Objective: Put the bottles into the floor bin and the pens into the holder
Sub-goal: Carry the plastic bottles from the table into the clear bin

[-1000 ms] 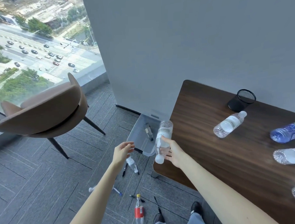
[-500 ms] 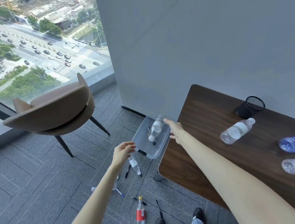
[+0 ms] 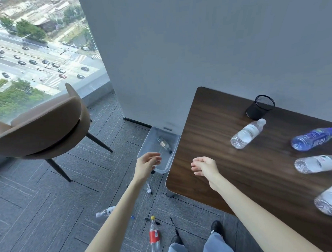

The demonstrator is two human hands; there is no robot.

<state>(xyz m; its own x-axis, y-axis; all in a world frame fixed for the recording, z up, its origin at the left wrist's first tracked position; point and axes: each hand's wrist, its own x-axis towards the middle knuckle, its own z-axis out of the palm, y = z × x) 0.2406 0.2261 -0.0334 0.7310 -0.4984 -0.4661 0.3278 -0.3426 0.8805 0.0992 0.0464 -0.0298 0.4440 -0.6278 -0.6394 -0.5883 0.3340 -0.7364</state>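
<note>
Four bottles (image 3: 246, 134) seen lying on table (image 3: 209, 127), holder (image 3: 260, 107) behind. Bin (image 3: 149, 143) on floor, one bottle (image 3: 164, 144) inside. Right hand (image 3: 205, 166) and left hand (image 3: 146, 163) held open, empty. Label text unreadable.

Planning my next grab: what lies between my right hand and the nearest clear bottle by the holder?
Only bare table, in the head view: nothing lies between the right hand and that bottle.

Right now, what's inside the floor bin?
The floor bin shows one bottle lying on its bottom. The left hand covers the near corner, and the table hides its right side, so more may be unseen.
</note>
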